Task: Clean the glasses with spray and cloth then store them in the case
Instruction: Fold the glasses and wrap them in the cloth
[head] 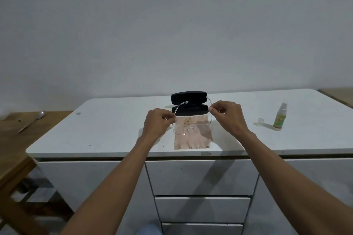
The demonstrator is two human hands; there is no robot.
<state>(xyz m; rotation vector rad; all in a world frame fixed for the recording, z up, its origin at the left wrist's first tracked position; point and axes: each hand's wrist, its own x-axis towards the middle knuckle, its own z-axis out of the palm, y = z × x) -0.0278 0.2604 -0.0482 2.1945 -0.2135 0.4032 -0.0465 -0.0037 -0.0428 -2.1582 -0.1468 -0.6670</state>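
Left hand (157,121) and right hand (227,114) each pinching an arm of clear glasses (191,129), held above pink cloth (192,139) on white desk (95,131). Open black case (189,104) behind; spray bottle (279,117) far right.

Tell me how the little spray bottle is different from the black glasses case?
The green-labelled clear plastic spray bottle stands upright, far right; the black oval glasses case lies open behind the cloth. The bottle is tall and thin; the case is wide and flat. Both rest untouched on the white tabletop.
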